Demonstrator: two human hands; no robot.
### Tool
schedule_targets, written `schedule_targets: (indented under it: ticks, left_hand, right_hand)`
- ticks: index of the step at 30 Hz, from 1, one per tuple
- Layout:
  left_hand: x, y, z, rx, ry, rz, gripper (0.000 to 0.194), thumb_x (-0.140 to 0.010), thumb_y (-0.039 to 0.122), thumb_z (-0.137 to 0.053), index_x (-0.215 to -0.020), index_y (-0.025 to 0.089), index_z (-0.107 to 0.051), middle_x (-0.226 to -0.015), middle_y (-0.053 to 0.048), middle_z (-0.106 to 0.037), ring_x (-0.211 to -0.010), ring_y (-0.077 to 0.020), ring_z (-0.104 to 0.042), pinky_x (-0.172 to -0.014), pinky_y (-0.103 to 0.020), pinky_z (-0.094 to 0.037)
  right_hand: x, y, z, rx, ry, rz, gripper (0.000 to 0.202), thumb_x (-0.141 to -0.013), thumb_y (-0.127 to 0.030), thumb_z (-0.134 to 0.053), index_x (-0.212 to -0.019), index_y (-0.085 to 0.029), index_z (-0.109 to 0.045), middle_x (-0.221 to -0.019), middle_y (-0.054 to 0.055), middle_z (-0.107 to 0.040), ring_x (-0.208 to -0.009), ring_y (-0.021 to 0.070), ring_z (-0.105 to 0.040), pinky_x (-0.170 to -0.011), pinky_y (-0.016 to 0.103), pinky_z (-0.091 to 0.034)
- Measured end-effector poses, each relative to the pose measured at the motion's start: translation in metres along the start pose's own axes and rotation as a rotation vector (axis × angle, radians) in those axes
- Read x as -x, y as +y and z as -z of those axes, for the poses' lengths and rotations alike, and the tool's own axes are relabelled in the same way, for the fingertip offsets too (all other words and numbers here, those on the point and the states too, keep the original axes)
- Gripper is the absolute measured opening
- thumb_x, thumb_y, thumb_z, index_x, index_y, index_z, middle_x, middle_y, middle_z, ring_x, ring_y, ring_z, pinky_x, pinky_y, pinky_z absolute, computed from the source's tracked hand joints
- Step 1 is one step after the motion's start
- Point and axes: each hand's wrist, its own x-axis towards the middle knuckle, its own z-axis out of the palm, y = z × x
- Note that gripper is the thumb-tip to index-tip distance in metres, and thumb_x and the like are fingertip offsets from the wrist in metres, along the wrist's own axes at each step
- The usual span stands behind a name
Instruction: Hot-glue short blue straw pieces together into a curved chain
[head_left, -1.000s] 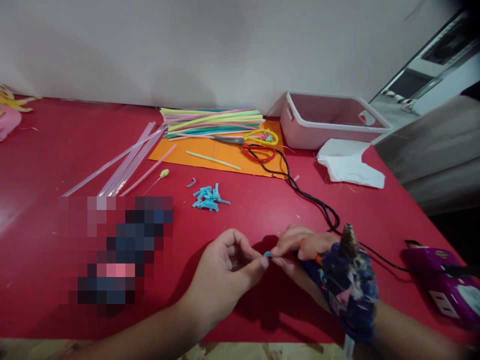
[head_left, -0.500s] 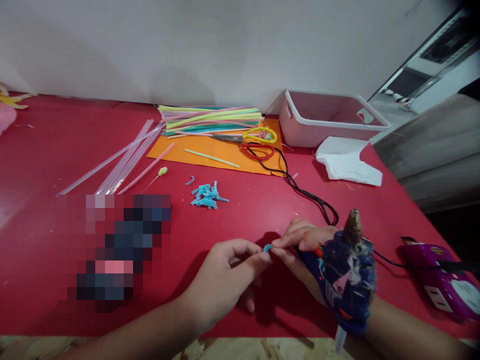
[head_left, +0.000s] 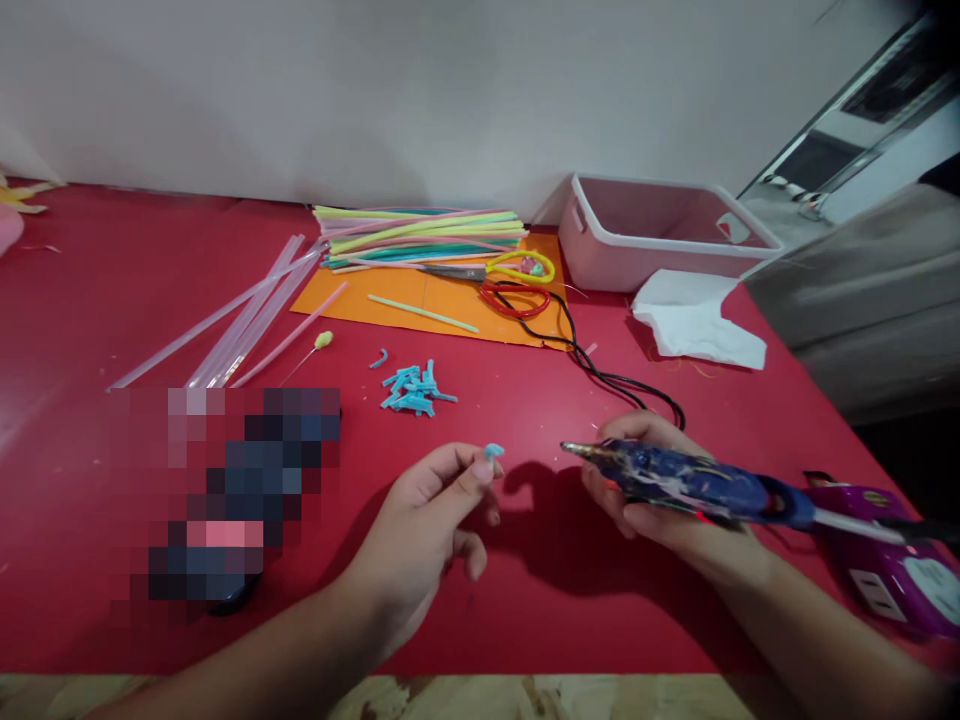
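Note:
Between thumb and forefinger, my left hand pinches a small curled blue pipe cleaner piece. My right hand is wrapped round a dark blue hot glue gun, whose metal nozzle points left toward that piece, with a gap between them. A clear glue stick sticks out of the gun's back end. Beyond my hands lies a pile of cut blue pipe cleaner pieces, with one bent blue piece apart from it. A yellow bud on a thin wire lies further left.
Pipe cleaners and scissors lie on orange paper at the back. Glue sticks are at left, near a pixelated dark object. A pink bin, white tissue, black cord and purple power strip are at right.
My hands have moved apart. The left has lifted the blue piece away to the left, and the right has turned the glue gun so its nozzle, upward before, points left.

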Motion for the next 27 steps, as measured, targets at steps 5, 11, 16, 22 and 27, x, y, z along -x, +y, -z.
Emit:
schedule_targets:
  ticks: [5,11,16,22,27]
  left_hand:
    - [0.0009,0.0026,0.0007,0.048,-0.008,0.002,0.039,-0.062,0.044,-0.096,-0.076,0.019,-0.069,-0.067,0.003,-0.058,-0.062,-0.0104,-0.049,-0.036,-0.011,-0.041]
    - [0.0043,0.0007,0.0001,0.048,-0.041,0.001,0.033,-0.066,0.043,-0.095,-0.076,0.02,-0.074,-0.066,0.004,-0.055,-0.06,-0.0078,-0.045,-0.041,-0.01,-0.039]
    - [0.0052,0.0028,-0.0016,0.049,-0.053,0.003,0.034,-0.064,0.044,-0.096,-0.074,0.019,-0.075,-0.064,0.005,-0.055,-0.054,-0.005,-0.041,-0.042,-0.01,-0.037]
    - [0.0073,0.0031,-0.0019,0.039,-0.062,0.016,0.037,-0.064,0.044,-0.096,-0.074,0.017,-0.074,-0.064,0.005,-0.055,-0.051,-0.0026,-0.042,-0.044,-0.011,-0.035]
    - [0.0056,0.0024,-0.001,0.037,-0.075,0.008,0.036,-0.067,0.043,-0.093,-0.074,0.017,-0.069,-0.065,0.005,-0.054,-0.054,-0.0043,-0.04,-0.044,-0.012,-0.032]
  right_hand:
    - [-0.0068,-0.0053,0.0033,-0.256,-0.246,-0.14,0.023,-0.089,-0.044,-0.071,-0.088,-0.023,-0.061,-0.059,-0.002,-0.063,-0.051,0.014,-0.056,-0.047,0.026,-0.042]
    - [-0.0084,-0.0053,-0.0033,-0.172,-0.2,-0.135,0.022,-0.087,-0.039,-0.07,-0.077,-0.023,-0.06,-0.059,-0.003,-0.059,-0.046,0.0107,-0.047,-0.042,0.023,-0.034]
    - [-0.008,-0.0034,-0.0037,-0.148,-0.199,-0.125,0.018,-0.086,-0.032,-0.069,-0.076,-0.023,-0.058,-0.061,-0.004,-0.056,-0.049,0.0102,-0.044,-0.043,0.022,-0.032]
    - [-0.0065,-0.0033,-0.0041,-0.158,-0.19,-0.175,0.021,-0.085,-0.034,-0.07,-0.076,-0.022,-0.056,-0.064,-0.004,-0.053,-0.052,0.0096,-0.041,-0.045,0.022,-0.029]
    - [-0.006,-0.0039,-0.0009,-0.144,-0.193,-0.158,0.027,-0.086,-0.043,-0.072,-0.075,-0.022,-0.059,-0.064,-0.003,-0.056,-0.052,0.0101,-0.043,-0.046,0.023,-0.033]
